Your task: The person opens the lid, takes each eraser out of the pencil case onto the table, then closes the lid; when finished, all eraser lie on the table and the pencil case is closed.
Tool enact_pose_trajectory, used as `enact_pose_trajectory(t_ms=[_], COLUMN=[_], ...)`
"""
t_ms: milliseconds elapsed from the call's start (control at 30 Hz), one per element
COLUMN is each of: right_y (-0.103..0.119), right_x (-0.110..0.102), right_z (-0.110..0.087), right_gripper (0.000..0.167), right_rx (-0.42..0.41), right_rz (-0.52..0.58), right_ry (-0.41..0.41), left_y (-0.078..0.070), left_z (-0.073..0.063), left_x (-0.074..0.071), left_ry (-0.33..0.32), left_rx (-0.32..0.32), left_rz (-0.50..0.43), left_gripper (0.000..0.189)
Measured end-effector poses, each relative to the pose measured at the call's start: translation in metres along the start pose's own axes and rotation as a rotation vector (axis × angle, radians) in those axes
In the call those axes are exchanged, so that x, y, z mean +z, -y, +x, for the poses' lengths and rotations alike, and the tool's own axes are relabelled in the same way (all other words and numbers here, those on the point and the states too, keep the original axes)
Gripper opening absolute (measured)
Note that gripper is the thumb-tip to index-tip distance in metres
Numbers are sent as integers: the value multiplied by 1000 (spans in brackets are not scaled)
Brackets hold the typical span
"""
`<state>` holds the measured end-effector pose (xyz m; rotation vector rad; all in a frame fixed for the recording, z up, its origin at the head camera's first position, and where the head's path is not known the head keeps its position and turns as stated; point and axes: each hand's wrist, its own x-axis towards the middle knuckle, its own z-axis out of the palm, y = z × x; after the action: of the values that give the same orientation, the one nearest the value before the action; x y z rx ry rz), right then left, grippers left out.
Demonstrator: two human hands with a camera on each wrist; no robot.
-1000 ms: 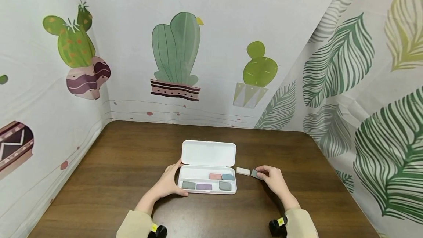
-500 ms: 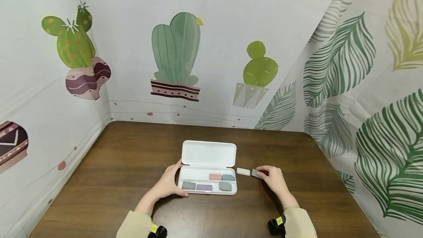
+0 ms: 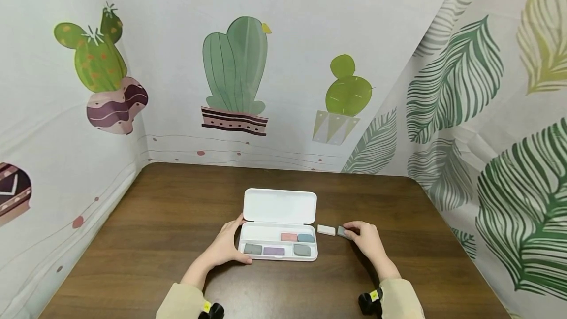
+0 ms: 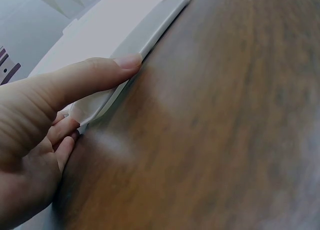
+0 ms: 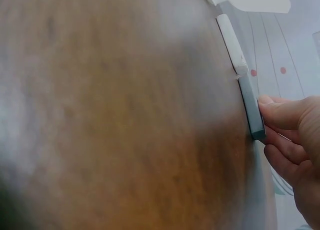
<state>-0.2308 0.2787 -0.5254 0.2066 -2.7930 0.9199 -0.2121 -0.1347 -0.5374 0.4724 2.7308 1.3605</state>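
A white pencil case (image 3: 280,206) lies with its lid up on the table. My left hand (image 3: 223,245) grips its left end, thumb along the front edge and fingers behind, as the left wrist view shows too. Inside are a pink eraser-like block (image 3: 289,237), a blue one (image 3: 305,238), a purple one (image 3: 273,251) and two grey-green ones, left (image 3: 253,249) and right (image 3: 302,250). Right of the case, my right hand (image 3: 366,240) pinches a dark grey-green eraser (image 5: 251,108) low at the tabletop. A white eraser (image 3: 326,230) lies between it and the case.
The brown wooden table (image 3: 190,191) reaches back to a white cloth backdrop (image 3: 292,63) printed with cacti and leaves. Black wrist cameras sit on the left wrist (image 3: 212,311) and right wrist (image 3: 370,304).
The dark eraser has shifted very slightly right, with the right hand still pinching it. The left hand and the case stay as they were.
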Motion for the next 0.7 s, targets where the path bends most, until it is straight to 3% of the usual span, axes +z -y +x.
enact_pose_trajectory(t_ms=[300,700], right_y=[11,69], right_x=[-1,13], right_z=[-3,0], right_gripper=[19,16], right_rx=[-46,-148], right_rz=[3,79], right_ry=[-61,-15], left_y=[-1,-2], left_z=[0,0], left_x=[0,0], left_ry=[-10,-14], left_rx=[2,6], left_rz=[2,-7], left_gripper=[131,129])
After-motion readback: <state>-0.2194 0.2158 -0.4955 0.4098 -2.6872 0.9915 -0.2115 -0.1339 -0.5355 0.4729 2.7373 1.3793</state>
